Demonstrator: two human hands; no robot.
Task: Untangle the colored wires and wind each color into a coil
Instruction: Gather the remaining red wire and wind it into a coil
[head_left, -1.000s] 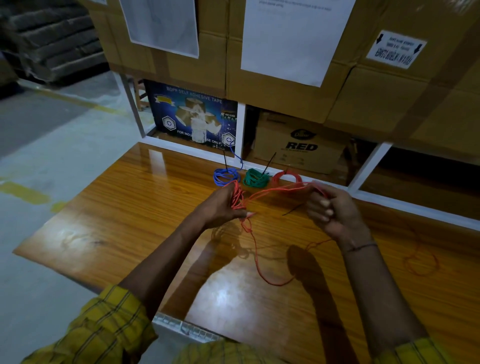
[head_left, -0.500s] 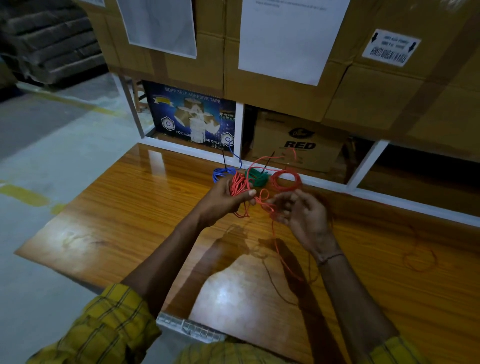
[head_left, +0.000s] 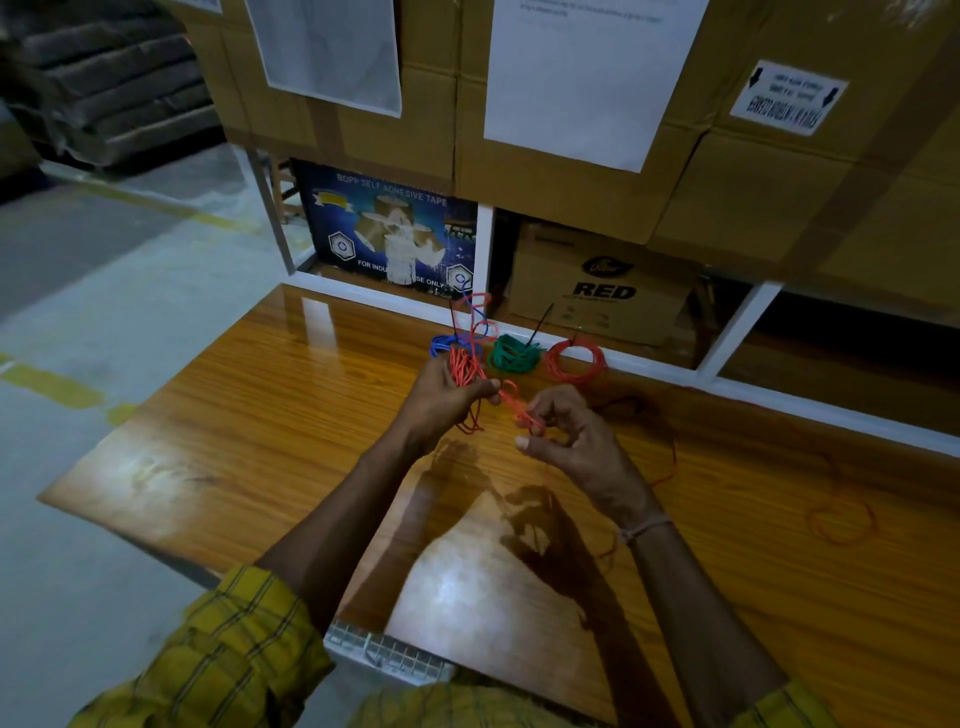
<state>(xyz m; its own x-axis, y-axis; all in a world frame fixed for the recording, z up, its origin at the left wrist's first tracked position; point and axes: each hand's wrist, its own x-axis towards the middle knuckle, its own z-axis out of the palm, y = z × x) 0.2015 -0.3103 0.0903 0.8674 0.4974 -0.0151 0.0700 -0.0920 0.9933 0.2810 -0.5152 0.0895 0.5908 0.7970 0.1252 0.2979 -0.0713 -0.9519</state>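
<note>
Both hands have drawn closer together above the table (head_left: 218, 447). Left hand (head_left: 444, 397) grips a bunch of orange wire (head_left: 462, 366); right hand (head_left: 569, 441) pinches its strand. Blue coil (head_left: 441, 345), green coil (head_left: 511, 354) and red coil (head_left: 576, 361) lie along the far edge.

1. Three finished coils at table's far edge: blue (head_left: 441, 345), green (head_left: 511, 354), red (head_left: 576, 361).
2. One orange wire bundle (head_left: 464, 368).
3. Two hands: left (head_left: 441, 397), right (head_left: 571, 441).
4. Two paper sheets (head_left: 332, 52) (head_left: 587, 78) on boxes.

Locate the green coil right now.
Head view: the green coil lies at the table's far edge, between the blue coil and red coil, beyond both hands.
</note>
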